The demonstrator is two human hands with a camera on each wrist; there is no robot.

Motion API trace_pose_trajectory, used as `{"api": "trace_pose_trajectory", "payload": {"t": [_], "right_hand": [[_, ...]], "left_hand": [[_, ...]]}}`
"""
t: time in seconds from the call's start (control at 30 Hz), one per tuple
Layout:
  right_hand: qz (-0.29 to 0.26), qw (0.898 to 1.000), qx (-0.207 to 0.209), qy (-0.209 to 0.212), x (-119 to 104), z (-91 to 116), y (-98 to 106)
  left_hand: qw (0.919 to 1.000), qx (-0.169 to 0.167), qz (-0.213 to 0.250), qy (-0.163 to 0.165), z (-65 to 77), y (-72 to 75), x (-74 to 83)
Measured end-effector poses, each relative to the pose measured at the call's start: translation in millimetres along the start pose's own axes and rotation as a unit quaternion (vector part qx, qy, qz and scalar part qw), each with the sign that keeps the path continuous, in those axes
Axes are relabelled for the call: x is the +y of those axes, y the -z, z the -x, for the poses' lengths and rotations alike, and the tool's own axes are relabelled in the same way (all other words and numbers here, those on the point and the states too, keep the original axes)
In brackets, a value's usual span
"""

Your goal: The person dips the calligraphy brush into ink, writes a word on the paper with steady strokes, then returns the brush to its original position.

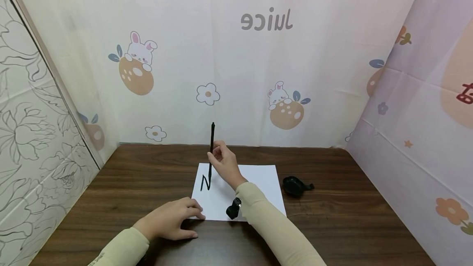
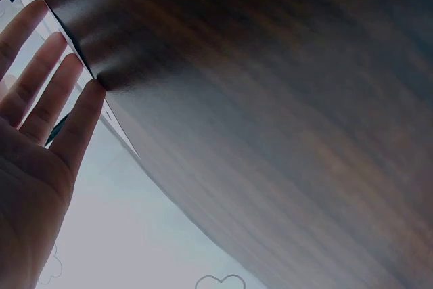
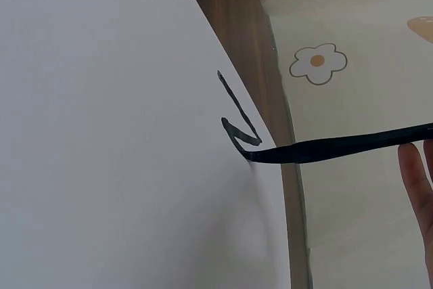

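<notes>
A sheet of white paper [image 1: 258, 180] lies on the table and bears a black stroke shaped like an N [image 1: 205, 183] near its left side. My right hand [image 1: 226, 163] pinches a slim black ink brush [image 1: 212, 138] partway up its handle and holds it nearly upright. In the right wrist view the tip of the brush [image 3: 338, 148] meets the paper at one end of the stroke. My left hand [image 1: 170, 218] rests at the paper's near left corner, its fingers extended, and the left wrist view shows those fingertips [image 2: 97, 89] along the paper's edge.
To the right of the paper sits a small black round dish with a short handle [image 1: 293, 186]. The dark wooden table [image 1: 340, 216] meets a printed cloth backdrop [image 1: 244, 106] at the back, with more cloth on both sides. A black wrist camera [image 1: 233, 209] hangs over the paper.
</notes>
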State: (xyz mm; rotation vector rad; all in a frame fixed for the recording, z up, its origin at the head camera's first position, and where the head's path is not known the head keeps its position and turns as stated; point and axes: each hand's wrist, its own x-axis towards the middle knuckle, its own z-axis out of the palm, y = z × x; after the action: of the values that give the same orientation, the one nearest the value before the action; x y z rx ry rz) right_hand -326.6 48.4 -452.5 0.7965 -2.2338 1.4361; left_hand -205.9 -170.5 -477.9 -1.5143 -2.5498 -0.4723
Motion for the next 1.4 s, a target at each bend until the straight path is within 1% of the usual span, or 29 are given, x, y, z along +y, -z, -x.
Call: {"api": "trace_pose_trajectory", "payload": {"t": [0.47, 0.8, 1.4], "right_hand": [[0.009, 1.0, 0.005, -0.001, 3.7, -0.9, -2.5], [0.001, 1.0, 0.017, 0.007, 4.8, -0.7, -3.3], [0.006, 0.999, 0.03, -0.013, 4.5, -3.1, -0.8]], "left_hand": [[0.9999, -0.007, 0.004, 0.008, -0.2, -0.1, 1.5], [0.9999, -0.009, 0.007, 0.011, -0.3, 1.1, 1.9], [0.9999, -0.004, 0.003, 0.01, -0.1, 0.1, 1.4]]}}
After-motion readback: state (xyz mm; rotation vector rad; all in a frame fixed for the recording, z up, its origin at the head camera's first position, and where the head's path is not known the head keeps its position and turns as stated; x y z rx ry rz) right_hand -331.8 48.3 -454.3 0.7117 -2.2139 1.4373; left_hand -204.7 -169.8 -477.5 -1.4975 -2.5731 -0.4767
